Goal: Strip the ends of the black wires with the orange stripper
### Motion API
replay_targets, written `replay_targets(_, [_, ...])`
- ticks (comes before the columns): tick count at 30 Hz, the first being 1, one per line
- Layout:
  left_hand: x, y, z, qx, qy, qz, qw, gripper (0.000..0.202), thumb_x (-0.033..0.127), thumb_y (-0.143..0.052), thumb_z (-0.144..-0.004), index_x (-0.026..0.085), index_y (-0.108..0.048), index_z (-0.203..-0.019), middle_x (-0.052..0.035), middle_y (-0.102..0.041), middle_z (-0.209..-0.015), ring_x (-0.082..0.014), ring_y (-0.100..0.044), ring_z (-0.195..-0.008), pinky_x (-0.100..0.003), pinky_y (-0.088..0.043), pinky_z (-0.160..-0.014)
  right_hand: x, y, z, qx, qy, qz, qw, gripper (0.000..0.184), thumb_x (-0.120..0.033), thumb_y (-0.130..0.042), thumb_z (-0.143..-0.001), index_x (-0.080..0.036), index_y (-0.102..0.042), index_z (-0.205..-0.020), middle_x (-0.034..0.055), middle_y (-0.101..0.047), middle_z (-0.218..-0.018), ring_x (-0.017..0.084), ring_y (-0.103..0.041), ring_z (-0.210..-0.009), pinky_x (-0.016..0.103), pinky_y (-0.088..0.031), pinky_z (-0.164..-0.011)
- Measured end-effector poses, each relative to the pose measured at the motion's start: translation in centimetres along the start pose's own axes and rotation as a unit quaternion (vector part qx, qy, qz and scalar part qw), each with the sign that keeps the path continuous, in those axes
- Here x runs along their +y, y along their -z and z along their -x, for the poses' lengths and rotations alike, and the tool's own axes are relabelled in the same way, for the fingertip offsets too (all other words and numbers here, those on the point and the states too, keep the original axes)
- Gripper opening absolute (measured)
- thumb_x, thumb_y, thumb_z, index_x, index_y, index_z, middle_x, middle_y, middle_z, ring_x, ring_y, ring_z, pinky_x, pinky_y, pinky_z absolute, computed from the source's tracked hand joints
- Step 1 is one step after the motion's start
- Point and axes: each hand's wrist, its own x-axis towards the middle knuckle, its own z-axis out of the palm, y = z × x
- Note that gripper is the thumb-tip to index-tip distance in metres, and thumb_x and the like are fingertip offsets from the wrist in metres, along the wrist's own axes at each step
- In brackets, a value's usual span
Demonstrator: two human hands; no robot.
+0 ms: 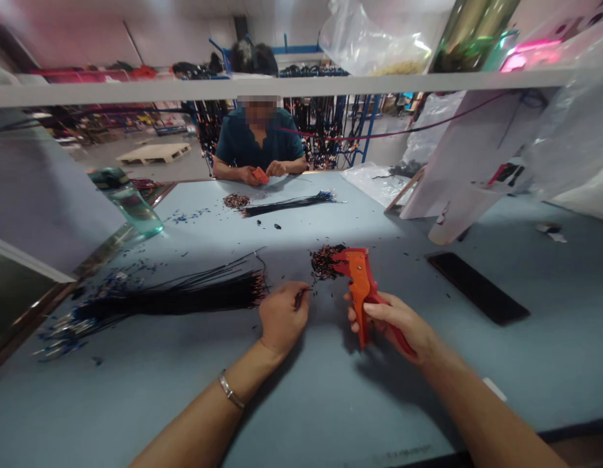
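Observation:
My right hand is wrapped round the handles of an orange and red wire stripper, its jaws pointing up and left. Those jaws are at a pile of small cut wire ends. My left hand is closed in a pinch, with a short dark length of wire showing at the fingertips. Just left of it lies a thick bundle of black wires. Its copper-coloured ends face my left hand, and its blue and silver ends are at the far left.
A black phone lies to the right. Behind it stands a white cup holding tools. At the left is a greenish bottle. Opposite, a person holds an orange tool behind a smaller wire bundle. A shelf bar crosses above.

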Motion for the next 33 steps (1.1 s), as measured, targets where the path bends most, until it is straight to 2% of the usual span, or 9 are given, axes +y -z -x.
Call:
replay_targets(5, [0.4, 0.0, 0.2, -0.065, -0.02, -0.056, 0.996, 0.018, 0.024, -0.054, -0.081, 0.023, -0.071, -0.086, -0.0027, -0.072, -0.077, -0.0165, -0.063, -0.072, -0.024, -0.04, -0.065, 0.3, 0.2, -0.6, 0.037, -0.004, -0.032, 0.999, 0.034, -0.034, -0.066, -0.069, -0.016, -0.062, -0.098, 0.0059, -0.066, -0.079, 0.019, -0.063, -0.065, 0.03, -0.048, -0.057])
replay_targets(9, [0.6, 0.1, 0.1, -0.111, -0.065, -0.094, 0.987, 0.019, 0.027, -0.053, -0.083, 0.023, -0.072, -0.084, -0.0035, -0.071, -0.08, -0.0177, -0.063, -0.076, -0.026, -0.041, -0.065, 0.3, 0.3, -0.7, 0.049, -0.002, -0.051, 0.997, 0.032, -0.033, -0.066, -0.069, -0.016, -0.062, -0.097, 0.0056, -0.067, -0.079, 0.019, -0.063, -0.065, 0.031, -0.049, -0.059])
replay_targets(14, [0.6, 0.1, -0.1, -0.144, -0.13, -0.114, 0.974, 0.025, 0.022, -0.049, -0.086, 0.028, -0.072, -0.093, -0.0016, -0.071, -0.101, -0.02, -0.059, -0.087, -0.029, -0.045, -0.073, 0.5, 0.1, -0.7, 0.047, -0.011, -0.052, 0.997, 0.034, -0.034, -0.067, -0.069, -0.015, -0.062, -0.097, 0.0061, -0.067, -0.079, 0.019, -0.064, -0.065, 0.03, -0.048, -0.057])
replay_targets(18, [0.7, 0.1, -0.3, -0.121, -0.105, -0.133, 0.978, 0.029, 0.021, -0.049, -0.087, 0.031, -0.071, -0.102, 0.0001, -0.061, -0.125, -0.0243, -0.052, -0.102, -0.033, -0.048, -0.075, 0.5, 0.1, -0.6, 0.045, -0.009, -0.047, 0.998, 0.033, -0.034, -0.066, -0.07, -0.015, -0.062, -0.097, 0.0066, -0.067, -0.079, 0.019, -0.064, -0.065, 0.03, -0.049, -0.057])
replay_targets(20, [0.8, 0.3, -0.3, -0.105, -0.083, -0.146, 0.98, 0.03, 0.022, -0.049, -0.087, 0.032, -0.07, -0.105, -0.0004, -0.057, -0.129, -0.0253, -0.049, -0.106, -0.033, -0.048, -0.075, 0.5, 0.0, -0.6, 0.044, -0.009, -0.044, 0.998, 0.033, -0.035, -0.066, -0.07, -0.015, -0.062, -0.096, 0.0062, -0.067, -0.078, 0.019, -0.064, -0.065, 0.03, -0.049, -0.056])
replay_targets(25, [1.3, 0.6, -0.3, -0.122, -0.07, -0.155, 0.978, 0.024, 0.024, -0.047, -0.087, 0.026, -0.071, -0.09, -0.0045, -0.064, -0.099, -0.0218, -0.053, -0.091, -0.03, -0.046, -0.069, 0.6, 0.0, -0.7, 0.043, -0.004, -0.036, 0.998, 0.029, -0.034, -0.064, -0.071, -0.017, -0.062, -0.095, 0.0059, -0.067, -0.079, 0.019, -0.064, -0.066, 0.03, -0.049, -0.056])
replay_targets(27, [1.4, 0.6, -0.3, -0.137, -0.076, -0.162, 0.974, 0.022, 0.024, -0.048, -0.086, 0.025, -0.07, -0.088, -0.0048, -0.064, -0.094, -0.0225, -0.052, -0.09, -0.03, -0.045, -0.067, 0.6, 0.0, -0.7, 0.045, -0.006, -0.038, 0.998, 0.03, -0.034, -0.065, -0.07, -0.017, -0.062, -0.095, 0.0059, -0.067, -0.079, 0.019, -0.064, -0.066, 0.029, -0.049, -0.056])
replay_targets(30, [1.4, 0.3, -0.3, -0.147, -0.078, -0.173, 0.971, 0.025, 0.025, -0.049, -0.085, 0.027, -0.067, -0.102, -0.0058, -0.062, -0.101, -0.0246, -0.05, -0.095, -0.031, -0.046, -0.068, 0.6, 0.0, -0.7, 0.045, -0.007, -0.039, 0.998, 0.033, -0.035, -0.066, -0.07, -0.016, -0.062, -0.096, 0.0062, -0.067, -0.08, 0.019, -0.064, -0.066, 0.029, -0.049, -0.057])
replay_targets(33, [1.3, 0.1, -0.2, -0.134, -0.056, -0.173, 0.974, 0.04, 0.026, -0.049, -0.085, 0.028, -0.055, -0.124, -0.0071, -0.059, -0.112, -0.0256, -0.049, -0.101, -0.033, -0.046, -0.072, 0.6, 0.0, -0.6, 0.045, -0.009, -0.035, 0.998, 0.032, -0.035, -0.066, -0.07, -0.015, -0.062, -0.095, 0.0065, -0.066, -0.08, 0.019, -0.064, -0.066, 0.03, -0.049, -0.056])
